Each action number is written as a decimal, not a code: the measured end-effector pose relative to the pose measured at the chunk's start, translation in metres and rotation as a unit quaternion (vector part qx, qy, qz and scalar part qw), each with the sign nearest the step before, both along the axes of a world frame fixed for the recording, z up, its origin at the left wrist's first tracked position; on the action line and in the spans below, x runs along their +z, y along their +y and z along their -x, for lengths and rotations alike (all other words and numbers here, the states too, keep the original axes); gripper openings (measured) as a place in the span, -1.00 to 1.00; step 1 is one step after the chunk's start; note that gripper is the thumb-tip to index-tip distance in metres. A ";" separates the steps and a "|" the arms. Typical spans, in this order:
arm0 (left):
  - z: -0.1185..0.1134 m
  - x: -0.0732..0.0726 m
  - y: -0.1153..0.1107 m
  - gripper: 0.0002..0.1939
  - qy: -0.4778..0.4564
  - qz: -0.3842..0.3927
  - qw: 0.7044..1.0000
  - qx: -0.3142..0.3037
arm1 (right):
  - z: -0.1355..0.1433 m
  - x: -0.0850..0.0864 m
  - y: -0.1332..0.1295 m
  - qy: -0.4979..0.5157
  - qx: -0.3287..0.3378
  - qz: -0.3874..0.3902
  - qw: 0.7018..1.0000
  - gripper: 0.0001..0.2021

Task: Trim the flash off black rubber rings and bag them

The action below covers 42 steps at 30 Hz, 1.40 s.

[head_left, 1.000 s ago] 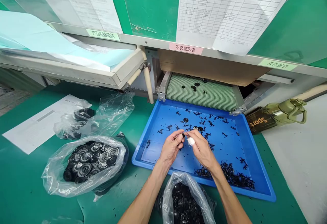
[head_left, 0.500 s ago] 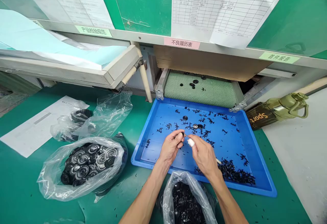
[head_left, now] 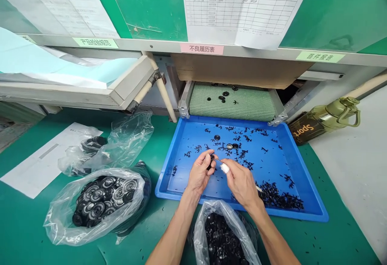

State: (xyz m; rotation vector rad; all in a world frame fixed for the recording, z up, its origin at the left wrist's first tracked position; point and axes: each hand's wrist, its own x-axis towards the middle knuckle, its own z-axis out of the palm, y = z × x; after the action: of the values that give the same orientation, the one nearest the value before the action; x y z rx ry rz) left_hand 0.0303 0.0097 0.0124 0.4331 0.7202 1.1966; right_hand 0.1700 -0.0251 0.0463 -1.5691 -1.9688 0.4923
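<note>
My left hand (head_left: 199, 172) pinches a small round black part (head_left: 211, 162) above the blue tray (head_left: 165, 172). My right hand (head_left: 242, 180), with white wrapping on a finger, grips a thin tool (head_left: 218, 160) whose tip points at the black part; its pale rear end shows below the hand. Several round black parts (head_left: 229, 146) and many small black scraps (head_left: 281, 196) lie in the tray. Below my hands stands an open plastic bag (head_left: 223, 241) of black parts.
Another open bag (head_left: 102, 200) holds black discs at the left, with a smaller bag (head_left: 93, 144) and paper (head_left: 33, 168) behind it. A green mesh conveyor (head_left: 232, 106) ends at the tray's back edge. A bottle (head_left: 326, 120) lies right.
The black part in my left hand has turned and shows more of its side. The view has shifted a little; both hands stay close together over the tray.
</note>
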 end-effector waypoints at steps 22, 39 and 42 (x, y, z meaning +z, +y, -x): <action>-0.003 -0.006 0.005 -0.72 -0.006 0.026 1.000 -0.005 | 0.007 -0.008 0.008 0.055 -0.026 0.006 0.998 -0.70; 0.003 0.018 -0.019 -0.67 0.088 -0.006 0.996 -0.035 | -0.011 0.012 0.004 0.154 -0.039 0.081 0.984 -0.78; 0.017 0.047 -0.047 -0.75 0.115 -0.027 0.991 -0.061 | -0.027 0.023 -0.013 0.165 -0.068 0.085 0.980 -0.77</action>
State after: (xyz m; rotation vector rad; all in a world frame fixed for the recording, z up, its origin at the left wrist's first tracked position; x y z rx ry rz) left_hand 0.0137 -0.0377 0.0597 0.6588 0.8468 1.0626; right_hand 0.1967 -0.0380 0.0695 -1.5920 -1.5934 0.8261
